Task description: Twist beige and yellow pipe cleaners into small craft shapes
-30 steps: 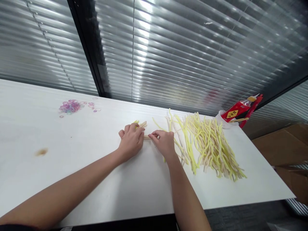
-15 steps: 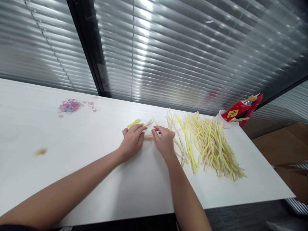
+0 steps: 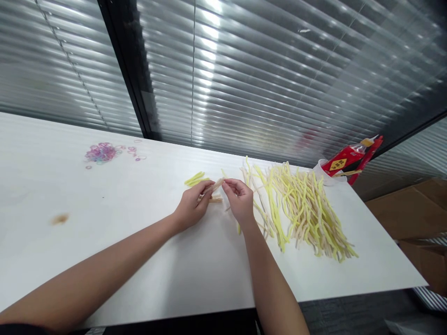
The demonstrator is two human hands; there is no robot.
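Observation:
Between both hands is a small bundle of beige pipe cleaners [image 3: 218, 184]. My left hand [image 3: 194, 201] is closed around its left part, fingers wrapped over it. My right hand [image 3: 239, 197] pinches the bundle's right end between thumb and fingertips. Just below, a few more beige pipe cleaners [image 3: 215, 200] lie by my left hand's fingers. Short yellow pipe cleaners [image 3: 195, 178] rest on the table behind my left hand. To the right of my right hand spreads a large heap of yellow and beige pipe cleaners [image 3: 307, 209], with looser ones at its left edge.
On the white table [image 3: 139, 270], a pile of small pink, purple and blue rubber bands [image 3: 101, 152] sits at the far left. A clear cup [image 3: 323, 173] holding a red-labelled bottle [image 3: 344, 158] stands at the back right. Blinds [image 3: 244, 93] rise behind; cardboard boxes [image 3: 408, 209] are at right.
My left hand has drawn back slightly, showing more of the yellow pieces. My right fingers, earlier apart from the bundle, now pinch its right end.

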